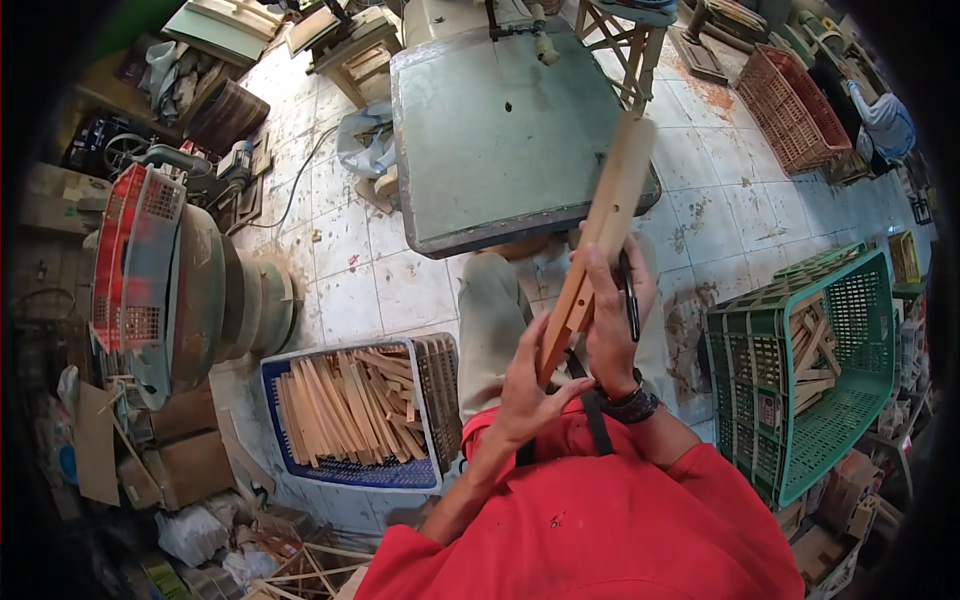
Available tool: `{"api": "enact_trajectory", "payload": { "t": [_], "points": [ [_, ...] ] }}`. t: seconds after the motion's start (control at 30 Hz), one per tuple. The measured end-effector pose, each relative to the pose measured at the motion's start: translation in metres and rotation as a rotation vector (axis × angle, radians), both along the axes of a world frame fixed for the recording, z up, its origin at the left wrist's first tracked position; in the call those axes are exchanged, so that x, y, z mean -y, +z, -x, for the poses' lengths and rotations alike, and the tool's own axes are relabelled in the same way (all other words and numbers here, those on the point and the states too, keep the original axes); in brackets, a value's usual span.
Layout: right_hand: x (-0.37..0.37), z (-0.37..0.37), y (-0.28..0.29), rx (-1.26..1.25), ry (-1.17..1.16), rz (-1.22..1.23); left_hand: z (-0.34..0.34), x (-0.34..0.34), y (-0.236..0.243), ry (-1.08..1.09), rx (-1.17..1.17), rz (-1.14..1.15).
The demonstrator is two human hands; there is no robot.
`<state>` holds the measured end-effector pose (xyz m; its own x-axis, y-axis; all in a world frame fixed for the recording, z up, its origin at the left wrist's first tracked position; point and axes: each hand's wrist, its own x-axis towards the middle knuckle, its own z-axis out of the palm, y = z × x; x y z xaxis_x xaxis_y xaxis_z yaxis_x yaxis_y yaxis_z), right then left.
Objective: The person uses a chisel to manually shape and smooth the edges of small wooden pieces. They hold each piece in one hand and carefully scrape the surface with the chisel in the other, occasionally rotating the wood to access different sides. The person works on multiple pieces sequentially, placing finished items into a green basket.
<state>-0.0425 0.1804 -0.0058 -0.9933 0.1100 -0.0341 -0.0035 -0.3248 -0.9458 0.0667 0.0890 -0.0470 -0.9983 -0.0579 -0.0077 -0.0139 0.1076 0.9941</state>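
A long wooden piece with holes (615,205) slants up from my hands over the near right corner of the grey-green machine table (470,150). My left hand (525,395) holds its lower end, fingers along the side and thumb out to the right. My right hand (610,310) grips it higher up, with a thin black pen-like tool (630,300) also held along its right side; the tool's exact kind is unclear.
A blue crate (295,458) of wooden strips sits at lower left, a green crate (840,410) with wood pieces at right. A red-guarded machine (140,250) stands at left, a red basket (785,110) at upper right. White tiled floor (360,280) surrounds the table.
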Motion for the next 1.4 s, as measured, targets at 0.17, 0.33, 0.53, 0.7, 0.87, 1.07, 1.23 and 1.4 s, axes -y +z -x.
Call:
{"api": "enact_trajectory", "payload": {
  "t": [0.17,0.33,0.53,0.7,0.87,1.07,1.23,1.4],
  "points": [
    [0.009,0.007,0.007,0.175,0.032,0.359,-0.003,0.003,0.0,0.445,-0.455,0.227],
    [-0.002,0.009,0.019,0.478,0.203,0.561,0.015,0.043,0.043,0.109,-0.871,0.575],
    [-0.033,-0.012,0.04,0.262,0.375,0.083,0.042,0.086,0.138,0.434,-1.025,0.342],
    [-0.035,-0.024,0.011,-0.101,0.222,-0.23,0.088,0.106,0.133,0.236,-0.43,-0.363],
    [-0.014,-0.038,0.034,-0.26,0.431,-0.544,0.097,0.095,0.076,0.21,-0.224,-0.492],
    [-0.008,-0.045,0.013,-0.212,0.55,-0.52,0.094,0.082,0.075,0.252,-0.158,-0.485],
    [-0.005,-0.053,0.009,-0.164,0.547,-0.451,0.086,0.09,0.062,0.258,-0.075,-0.383],
    [-0.006,-0.059,-0.011,0.11,0.606,-0.218,0.083,0.079,0.062,0.128,-0.098,-0.389]
  ]
}}
